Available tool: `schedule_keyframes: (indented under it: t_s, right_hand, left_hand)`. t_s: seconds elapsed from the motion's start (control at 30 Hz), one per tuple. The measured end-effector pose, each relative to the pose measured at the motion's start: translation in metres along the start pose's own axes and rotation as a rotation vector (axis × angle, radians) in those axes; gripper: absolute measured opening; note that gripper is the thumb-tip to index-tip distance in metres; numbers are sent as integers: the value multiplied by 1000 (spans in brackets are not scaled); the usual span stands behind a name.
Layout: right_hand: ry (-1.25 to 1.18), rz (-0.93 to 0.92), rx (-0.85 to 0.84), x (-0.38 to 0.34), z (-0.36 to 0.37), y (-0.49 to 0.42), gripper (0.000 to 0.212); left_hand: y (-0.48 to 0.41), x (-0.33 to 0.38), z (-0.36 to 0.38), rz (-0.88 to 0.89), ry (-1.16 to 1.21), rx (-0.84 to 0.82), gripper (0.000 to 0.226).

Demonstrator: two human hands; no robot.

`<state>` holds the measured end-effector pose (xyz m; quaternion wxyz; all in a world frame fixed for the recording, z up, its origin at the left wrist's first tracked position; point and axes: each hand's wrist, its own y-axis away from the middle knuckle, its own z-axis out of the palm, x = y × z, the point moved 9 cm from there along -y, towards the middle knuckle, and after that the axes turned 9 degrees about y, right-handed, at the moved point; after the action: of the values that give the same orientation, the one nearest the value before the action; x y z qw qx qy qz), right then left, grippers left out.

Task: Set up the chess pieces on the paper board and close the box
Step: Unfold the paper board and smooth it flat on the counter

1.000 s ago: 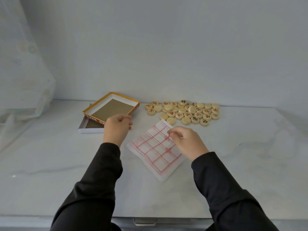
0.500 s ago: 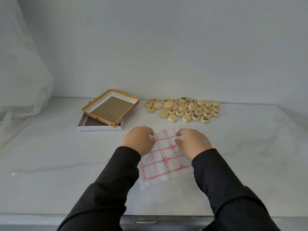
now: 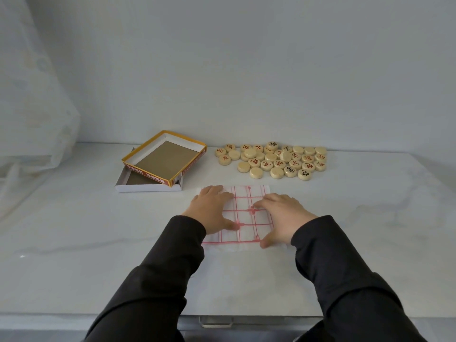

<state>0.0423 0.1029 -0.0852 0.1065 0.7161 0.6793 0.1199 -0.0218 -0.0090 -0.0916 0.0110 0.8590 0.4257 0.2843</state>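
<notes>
Left hand (image 3: 212, 208) & right hand (image 3: 283, 215) open, flat on paper board (image 3: 248, 218), prob. smoothing it for pieces (image 3: 271, 159) farther back.

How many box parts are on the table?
2: the orange-rimmed part lies tilted across the white part, both left of the chess pieces. None seem hidden.

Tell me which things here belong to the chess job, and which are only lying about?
Job: white paper board with red grid lines, under the left hand and right hand; round pale wooden chess pieces; yellow-rimmed cardboard box half resting on the white box half.
Lying about: sheer white curtain; metal drawer handle.
</notes>
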Motion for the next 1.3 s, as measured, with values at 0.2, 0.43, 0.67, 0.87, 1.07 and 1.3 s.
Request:
schedule_keyframes:
  t_s: [0.2,0.43,0.67,0.87,1.07,1.3]
  right_hand:
    - [-88,81,150,6,-14,-2,46]
    - [-71,116,209,9,-21,-2,19]
    - [-220,108,263,13,-25,0,29]
    - [-281,129,270,16,-28,4,20]
    - [-390,180,301,20,-34,10,20]
    - [-569,193,281,24,-32,10,22]
  left_hand:
    - [5,16,-8,107,75,56,55]
    - [9,26,-9,149,136,25,56]
    - [13,24,-4,90,105,-32,80]
    - [15,29,-4,82,161,-47,87]
    - [19,37,-7,157,133,-33,81]
    - [23,37,-37,235,176,259,35]
